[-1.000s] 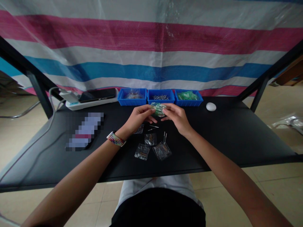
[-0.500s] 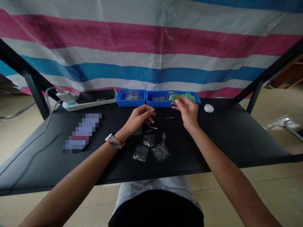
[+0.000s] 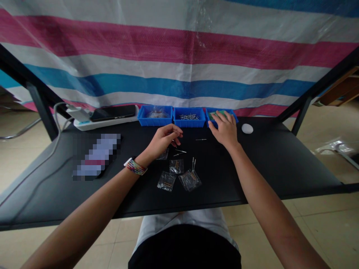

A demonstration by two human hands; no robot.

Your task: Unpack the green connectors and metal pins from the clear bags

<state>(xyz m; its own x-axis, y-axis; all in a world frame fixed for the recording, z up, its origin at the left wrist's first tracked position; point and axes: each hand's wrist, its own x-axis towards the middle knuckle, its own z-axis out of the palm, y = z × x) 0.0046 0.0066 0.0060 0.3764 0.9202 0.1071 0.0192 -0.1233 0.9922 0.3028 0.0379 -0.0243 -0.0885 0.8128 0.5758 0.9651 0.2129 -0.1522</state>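
My right hand [image 3: 223, 129] reaches into the right blue bin [image 3: 235, 117], its fingers laid over a clear bag of green parts [image 3: 214, 114] there. My left hand [image 3: 164, 139] hovers over the black table [image 3: 280, 160] with fingers curled, thumb and fingertips close together; I cannot make out anything in them. Just below it lie small clear bags [image 3: 177, 166] of parts and loose metal pins [image 3: 179, 151]. One pin [image 3: 201, 139] lies between my hands.
Three blue bins line the back edge: the left one [image 3: 155, 115] holds clear bags, the middle one [image 3: 189, 116] metal pins. A phone [image 3: 114, 112] rests on a white power strip [image 3: 84, 125] at back left. A white round object [image 3: 247, 128] sits at right.
My right hand carried the bag of green parts away from my left hand and lowered it into the right bin. My left hand stayed in place, fingers curled. A pin now lies between the hands.
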